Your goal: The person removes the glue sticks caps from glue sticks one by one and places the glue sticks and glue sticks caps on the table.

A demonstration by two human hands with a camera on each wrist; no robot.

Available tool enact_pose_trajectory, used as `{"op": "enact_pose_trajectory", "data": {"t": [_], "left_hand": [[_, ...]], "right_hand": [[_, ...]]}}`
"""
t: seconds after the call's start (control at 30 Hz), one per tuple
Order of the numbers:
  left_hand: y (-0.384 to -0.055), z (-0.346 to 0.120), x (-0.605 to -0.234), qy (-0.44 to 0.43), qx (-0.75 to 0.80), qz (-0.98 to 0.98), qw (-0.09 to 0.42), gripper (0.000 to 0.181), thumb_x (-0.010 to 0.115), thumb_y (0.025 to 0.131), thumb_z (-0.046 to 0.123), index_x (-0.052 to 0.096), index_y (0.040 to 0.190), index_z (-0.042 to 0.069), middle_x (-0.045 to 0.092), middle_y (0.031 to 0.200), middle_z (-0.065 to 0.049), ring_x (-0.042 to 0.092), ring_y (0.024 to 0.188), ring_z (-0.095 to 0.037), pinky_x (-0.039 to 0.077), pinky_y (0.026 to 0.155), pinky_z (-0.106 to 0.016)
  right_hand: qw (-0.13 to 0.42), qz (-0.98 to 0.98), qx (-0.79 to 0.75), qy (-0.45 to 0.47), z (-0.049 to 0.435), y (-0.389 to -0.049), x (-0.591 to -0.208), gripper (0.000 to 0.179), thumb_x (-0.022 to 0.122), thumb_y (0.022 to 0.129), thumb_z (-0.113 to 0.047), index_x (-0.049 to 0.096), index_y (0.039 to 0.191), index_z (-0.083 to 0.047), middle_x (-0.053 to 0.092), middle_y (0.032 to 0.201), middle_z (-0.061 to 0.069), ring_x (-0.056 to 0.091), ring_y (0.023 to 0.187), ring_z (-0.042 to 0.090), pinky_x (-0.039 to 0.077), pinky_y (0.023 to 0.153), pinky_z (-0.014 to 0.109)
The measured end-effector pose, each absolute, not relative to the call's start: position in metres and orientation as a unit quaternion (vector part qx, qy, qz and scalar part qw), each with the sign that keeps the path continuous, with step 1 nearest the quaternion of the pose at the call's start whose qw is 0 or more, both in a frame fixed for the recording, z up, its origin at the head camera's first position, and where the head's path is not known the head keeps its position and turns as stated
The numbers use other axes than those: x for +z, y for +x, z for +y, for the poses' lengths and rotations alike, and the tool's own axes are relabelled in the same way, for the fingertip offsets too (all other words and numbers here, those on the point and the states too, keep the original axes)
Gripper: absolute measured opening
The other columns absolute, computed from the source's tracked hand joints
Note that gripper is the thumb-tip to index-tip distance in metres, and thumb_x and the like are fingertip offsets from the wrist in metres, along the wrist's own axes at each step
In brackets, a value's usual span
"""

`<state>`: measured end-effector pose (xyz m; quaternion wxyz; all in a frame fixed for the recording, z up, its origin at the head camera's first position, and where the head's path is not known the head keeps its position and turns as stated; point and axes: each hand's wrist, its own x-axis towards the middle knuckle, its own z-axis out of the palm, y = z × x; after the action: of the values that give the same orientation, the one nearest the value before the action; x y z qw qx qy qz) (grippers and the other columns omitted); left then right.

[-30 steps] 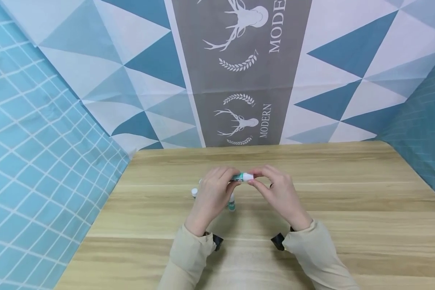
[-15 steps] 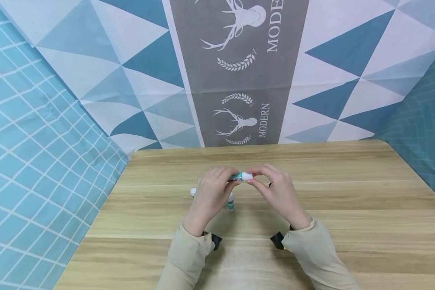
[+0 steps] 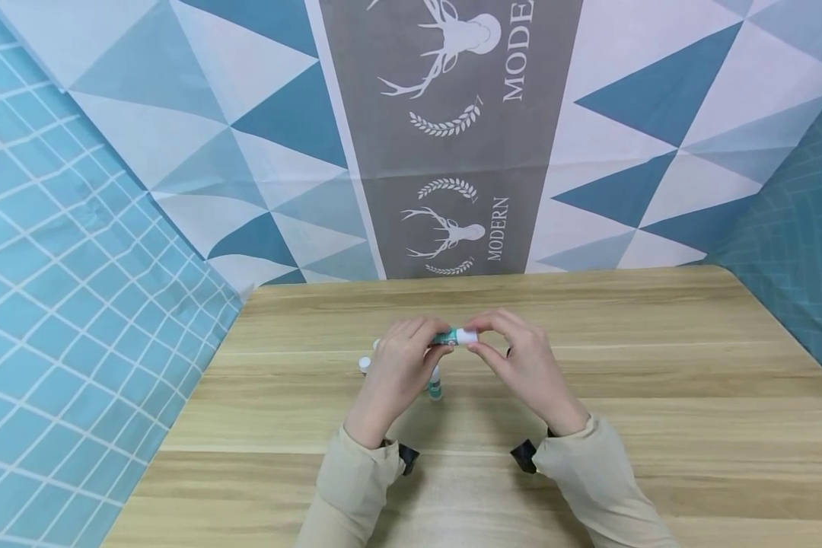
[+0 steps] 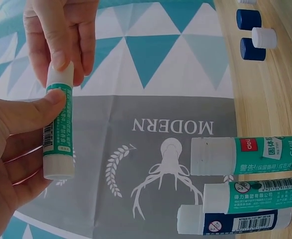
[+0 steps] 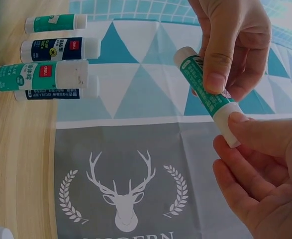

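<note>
Level above the table, a green glue stick (image 3: 445, 337) with white ends spans both hands. My left hand (image 3: 400, 361) grips its labelled body, thumb along the label in the left wrist view. My right hand (image 3: 527, 358) pinches the white cap (image 5: 224, 122) between thumb and fingers. The cap sits against the body; whether it is loose, I cannot tell. Other glue sticks stand close by: a green one (image 4: 257, 155), another green one (image 4: 257, 195) and a navy one (image 4: 245, 220). My left hand partly hides this group in the head view.
A wooden table (image 3: 657, 426) lies under the hands, with a patterned cloth backdrop (image 3: 452, 152) behind it. Small dark blue cylinders (image 4: 248, 20) and a white one (image 4: 264, 38) are at the upper right of the left wrist view.
Both hands keep their hold on the glue stick in nearly the same place. Only a slight shift of the head view and of the glue stick shows.
</note>
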<state>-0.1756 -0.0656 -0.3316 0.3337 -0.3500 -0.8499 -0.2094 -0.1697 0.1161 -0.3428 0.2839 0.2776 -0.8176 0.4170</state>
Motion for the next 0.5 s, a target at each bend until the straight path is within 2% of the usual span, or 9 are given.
{"op": "enact_pose_trajectory", "data": {"t": [0.27, 0.5], "left_hand": [[-0.1737, -0.0684, -0.3319, -0.352, -0.218, -0.851, 0.323, 0.018, 0.072, 0.075, 0.014, 0.063, 0.09, 0.009, 0.065, 0.082, 0.002, 0.059, 0.073, -0.012, 0.048, 0.07, -0.026], [-0.1745, -0.0685, -0.331, -0.35, -0.216, -0.857, 0.31, 0.018, 0.072, 0.076, 0.016, 0.063, 0.09, 0.009, 0.065, 0.082, 0.002, 0.059, 0.073, -0.011, 0.048, 0.069, -0.025]], "right_hand": [[0.242, -0.82, 0.447, 0.263, 0.1176, -0.1679, -0.3421, 0.027, 0.074, 0.071, -0.001, 0.066, 0.096, -0.01, 0.065, 0.099, 0.0, 0.061, 0.094, 0.015, 0.048, 0.082, 0.033], [0.235, -0.827, 0.441, 0.259, 0.1184, -0.1671, -0.3398, 0.027, 0.074, 0.071, -0.001, 0.066, 0.096, -0.009, 0.065, 0.099, 0.001, 0.06, 0.095, 0.016, 0.048, 0.083, 0.035]]}}
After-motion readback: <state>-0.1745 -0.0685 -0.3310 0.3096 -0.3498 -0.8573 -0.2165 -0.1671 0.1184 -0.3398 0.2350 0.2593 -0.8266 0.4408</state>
